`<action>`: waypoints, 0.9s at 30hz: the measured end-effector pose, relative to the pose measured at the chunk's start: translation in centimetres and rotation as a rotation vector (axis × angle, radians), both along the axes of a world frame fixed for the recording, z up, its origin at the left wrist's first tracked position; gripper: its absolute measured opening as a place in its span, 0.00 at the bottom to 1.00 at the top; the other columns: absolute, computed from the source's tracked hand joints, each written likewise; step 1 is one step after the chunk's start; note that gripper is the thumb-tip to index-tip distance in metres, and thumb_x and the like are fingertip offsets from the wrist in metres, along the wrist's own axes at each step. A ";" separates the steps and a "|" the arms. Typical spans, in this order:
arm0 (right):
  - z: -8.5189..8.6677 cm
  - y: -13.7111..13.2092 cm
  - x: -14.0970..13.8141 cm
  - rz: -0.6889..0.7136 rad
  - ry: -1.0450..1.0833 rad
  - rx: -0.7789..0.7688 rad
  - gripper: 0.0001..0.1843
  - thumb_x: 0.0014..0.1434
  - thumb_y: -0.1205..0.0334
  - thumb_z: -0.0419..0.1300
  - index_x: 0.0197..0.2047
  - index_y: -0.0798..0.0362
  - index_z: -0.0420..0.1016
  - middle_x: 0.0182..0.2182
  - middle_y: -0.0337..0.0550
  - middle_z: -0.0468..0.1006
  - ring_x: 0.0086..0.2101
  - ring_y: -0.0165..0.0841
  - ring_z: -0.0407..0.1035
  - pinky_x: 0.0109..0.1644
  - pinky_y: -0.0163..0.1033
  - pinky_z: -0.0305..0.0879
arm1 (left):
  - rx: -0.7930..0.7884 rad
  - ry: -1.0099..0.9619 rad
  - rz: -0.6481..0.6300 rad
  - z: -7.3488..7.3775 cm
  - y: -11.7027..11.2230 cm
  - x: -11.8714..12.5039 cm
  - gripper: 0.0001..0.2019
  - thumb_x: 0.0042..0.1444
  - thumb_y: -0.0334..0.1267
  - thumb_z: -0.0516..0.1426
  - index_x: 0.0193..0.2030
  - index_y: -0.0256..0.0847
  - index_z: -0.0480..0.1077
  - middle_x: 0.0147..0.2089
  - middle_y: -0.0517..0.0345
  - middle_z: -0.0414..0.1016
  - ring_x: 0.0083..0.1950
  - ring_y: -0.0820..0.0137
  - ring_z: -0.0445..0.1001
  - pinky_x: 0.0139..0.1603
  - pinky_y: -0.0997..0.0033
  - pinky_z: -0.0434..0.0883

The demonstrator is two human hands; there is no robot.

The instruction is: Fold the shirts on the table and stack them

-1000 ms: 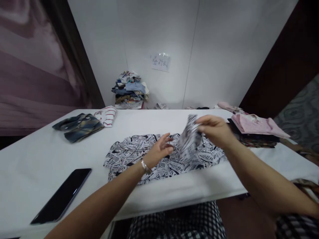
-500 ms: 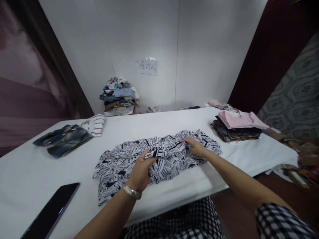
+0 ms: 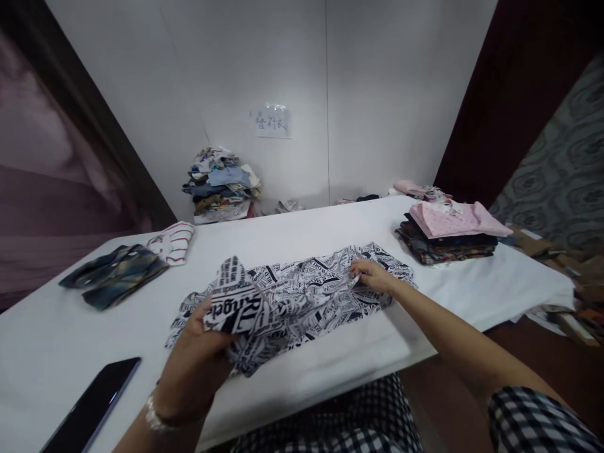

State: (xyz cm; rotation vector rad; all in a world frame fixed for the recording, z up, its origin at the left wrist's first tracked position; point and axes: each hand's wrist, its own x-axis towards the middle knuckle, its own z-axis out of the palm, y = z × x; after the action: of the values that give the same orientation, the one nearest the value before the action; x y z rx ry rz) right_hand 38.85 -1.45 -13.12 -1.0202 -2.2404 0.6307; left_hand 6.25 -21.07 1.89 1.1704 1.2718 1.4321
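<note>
Gripping a bunched fold of the black-and-white printed garment (image 3: 302,296), my left hand (image 3: 198,343) is closed on the cloth and holds it a little above the desk (image 3: 292,229), near the front edge and left of the middle. The lifted fold shows large black lettering and hides most of my fingers. A metal bracelet (image 3: 153,418) sits on that wrist.

My right hand (image 3: 372,275) is at the other end of the same garment, towards the right side of the desk, with the fingers curled narrowly down onto the fabric. It touches the cloth, but I cannot tell whether it pinches it or only presses on it.

Between my two hands the garment lies crumpled across the middle of the desk, running left to right and closer to the front edge than to the back one.

At the front left corner a dark phone (image 3: 89,409) lies screen up, well apart from the garment. Near the left edge lies a dark folded piece (image 3: 113,274), with a red-and-white striped piece (image 3: 172,242) just beside it on the back side. By the right edge stands a stack of folded clothes (image 3: 446,245) with a pink top (image 3: 453,219) uppermost. Beyond the back edge a heap of mixed clothes (image 3: 221,184) rests against the white wall, below a paper note (image 3: 271,121)
</note>
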 end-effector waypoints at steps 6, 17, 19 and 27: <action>-0.2 -1.1 1.1 -0.112 0.088 -0.153 0.10 0.46 0.69 0.49 0.29 0.52 0.70 0.27 0.38 0.74 0.34 0.35 0.69 0.40 0.40 0.64 | -0.017 -0.095 0.138 0.1 -1.7 -2.3 0.19 0.30 0.40 0.65 0.34 0.50 0.74 0.34 0.58 0.77 0.29 0.63 0.73 0.24 0.67 0.71; -0.1 -2.1 3.3 -0.101 0.012 -0.235 0.13 0.56 0.53 0.54 0.36 0.50 0.75 0.33 0.41 0.77 0.33 0.35 0.69 0.37 0.38 0.66 | -0.170 -0.081 0.130 -1.1 -1.1 -5.5 0.24 0.33 0.38 0.69 0.41 0.42 0.73 0.36 0.54 0.79 0.40 0.57 0.77 0.40 0.62 0.76; 0.0 -1.7 3.3 -0.124 0.053 -0.264 0.15 0.55 0.48 0.55 0.36 0.50 0.75 0.32 0.42 0.77 0.33 0.36 0.70 0.37 0.38 0.66 | -0.127 -0.103 0.124 -0.9 0.5 -6.8 0.23 0.33 0.38 0.69 0.40 0.41 0.72 0.36 0.54 0.79 0.39 0.59 0.77 0.39 0.63 0.76; -0.7 5.4 -0.2 -0.288 0.144 -0.179 0.19 0.51 0.44 0.57 0.29 0.53 0.74 0.25 0.40 0.74 0.29 0.34 0.67 0.34 0.37 0.61 | -0.334 0.548 0.367 -7.1 15.4 -13.4 0.17 0.54 0.44 0.54 0.47 0.39 0.69 0.38 0.53 0.79 0.36 0.67 0.78 0.38 0.69 0.74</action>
State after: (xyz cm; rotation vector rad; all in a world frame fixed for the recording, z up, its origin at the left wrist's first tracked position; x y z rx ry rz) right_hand 38.67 3.98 -13.84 -1.3125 -1.8923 0.7585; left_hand -7.13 -5.69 -5.18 1.1761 2.1068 1.1065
